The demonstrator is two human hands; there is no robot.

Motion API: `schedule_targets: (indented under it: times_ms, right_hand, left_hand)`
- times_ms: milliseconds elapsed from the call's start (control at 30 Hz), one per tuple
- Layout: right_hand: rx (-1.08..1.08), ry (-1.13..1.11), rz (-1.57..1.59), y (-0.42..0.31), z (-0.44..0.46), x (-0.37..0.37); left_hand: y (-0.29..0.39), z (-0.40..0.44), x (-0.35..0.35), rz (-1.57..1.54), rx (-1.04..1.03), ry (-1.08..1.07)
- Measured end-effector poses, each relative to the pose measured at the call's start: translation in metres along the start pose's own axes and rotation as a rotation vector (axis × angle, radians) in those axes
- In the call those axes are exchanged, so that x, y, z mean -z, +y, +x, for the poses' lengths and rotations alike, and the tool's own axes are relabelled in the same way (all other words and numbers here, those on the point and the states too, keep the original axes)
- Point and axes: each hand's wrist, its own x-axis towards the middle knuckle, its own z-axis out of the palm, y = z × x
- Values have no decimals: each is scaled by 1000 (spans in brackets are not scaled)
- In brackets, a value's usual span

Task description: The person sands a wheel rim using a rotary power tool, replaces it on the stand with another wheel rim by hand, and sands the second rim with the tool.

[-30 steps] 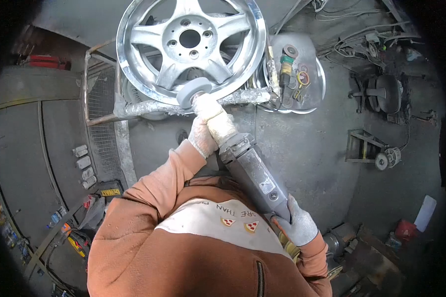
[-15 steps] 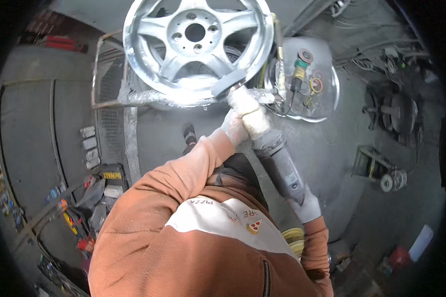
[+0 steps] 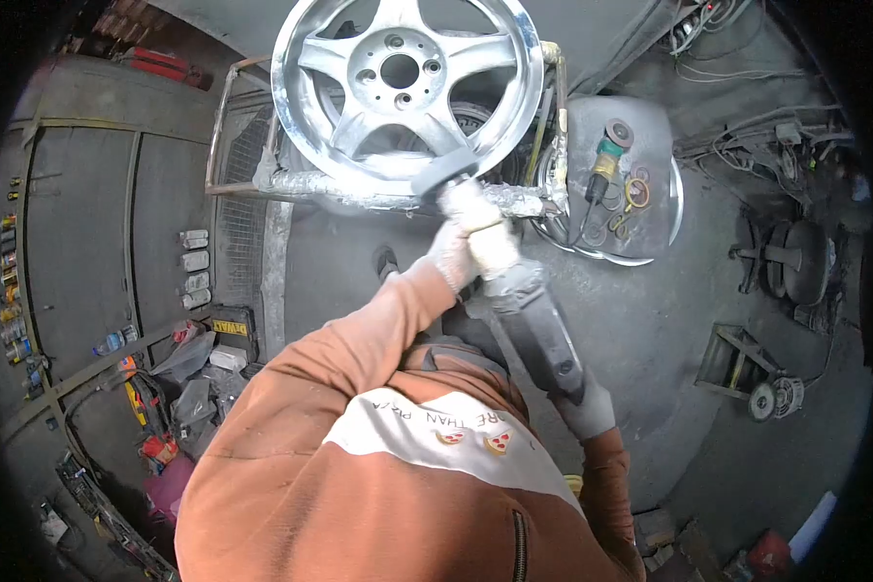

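A silver five-spoke wheel rim [image 3: 398, 102] rests on a dusty metal frame [image 3: 306, 184]. My gloved left hand [image 3: 454, 254] is wrapped round the wrapped front neck of a large grey power grinder [image 3: 538, 325]. The grinder's rear end is in my gloved right hand [image 3: 587, 407], whose fingers are partly hidden behind it. The grey round disc [image 3: 444, 173] at the grinder's tip lies at the rim's lower right edge; whether they touch is hard to tell.
To the right, a tray [image 3: 650, 116] holds a smaller green and yellow grinder [image 3: 606, 160]. A stool [image 3: 800, 260] and a motor on a stand [image 3: 776, 396] are farther right. At left are a DeWalt case [image 3: 233, 327], plastic bags and several pale blocks [image 3: 195, 260].
The grinder and both my hands have moved right, with the disc shifting along the rim's lower edge. The view has shifted, so the wheel and tray appear farther right.
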Motion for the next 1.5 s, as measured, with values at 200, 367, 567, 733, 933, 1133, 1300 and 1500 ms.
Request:
schedule_targets:
  times_ms: [200, 367, 567, 733, 933, 1133, 1300, 1500]
  right_hand:
    - [70, 174, -12, 20, -8, 12]
    - [95, 78, -63, 25, 18, -21]
    - [256, -74, 174, 27, 58, -75]
    - [260, 13, 239, 67, 59, -74]
    - [50, 104, -158, 63, 41, 7]
    - [200, 175, -89, 74, 47, 6]
    - [61, -23, -229, 74, 75, -49]
    - [212, -48, 51, 45, 82, -78]
  left_hand:
    - [-24, 19, -32, 87, 10, -67]
    - [-4, -18, -5, 7, -93, 95]
    - [49, -56, 28, 88, -109, 227]
    - [31, -42, 13, 26, -75, 187]
    - [-22, 13, -23, 84, -33, -72]
    - [-31, 7, -13, 118, -70, 7]
    - [6, -36, 23, 80, -86, 134]
    - [45, -58, 26, 133, -150, 235]
